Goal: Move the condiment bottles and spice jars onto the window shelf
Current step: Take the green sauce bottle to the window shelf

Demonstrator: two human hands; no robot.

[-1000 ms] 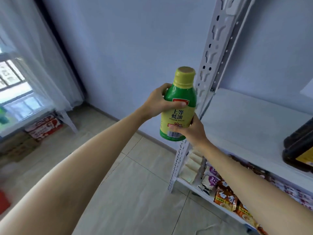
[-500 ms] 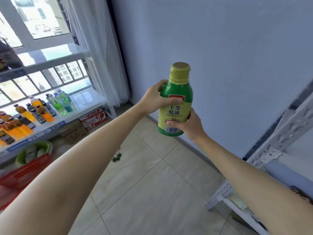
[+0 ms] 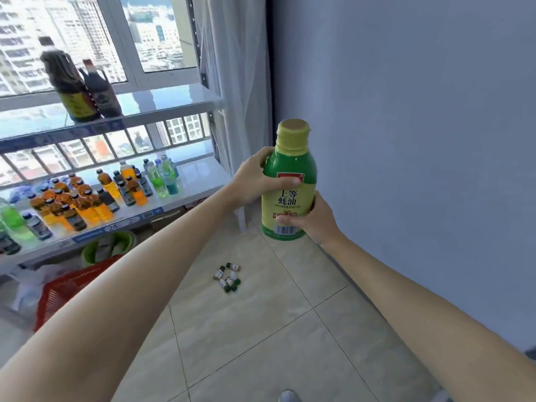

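Note:
I hold a green and yellow oyster sauce bottle upright in mid-air with both hands. My left hand wraps its upper body from the left. My right hand grips its lower part from the right. The window shelf stands to the left along the window. Two dark sauce bottles stand on its upper board. The lower board carries several drink bottles in orange, green and blue.
Several small green-capped jars lie on the tiled floor below the bottle. A red basket and a green tub sit under the shelf. A blue-grey wall runs along the right, a white curtain hangs in the corner.
The view has swung left from the white rack to the window shelf. The bottle stays in both hands, now nearer the shelf; the small jars on the floor have come into view.

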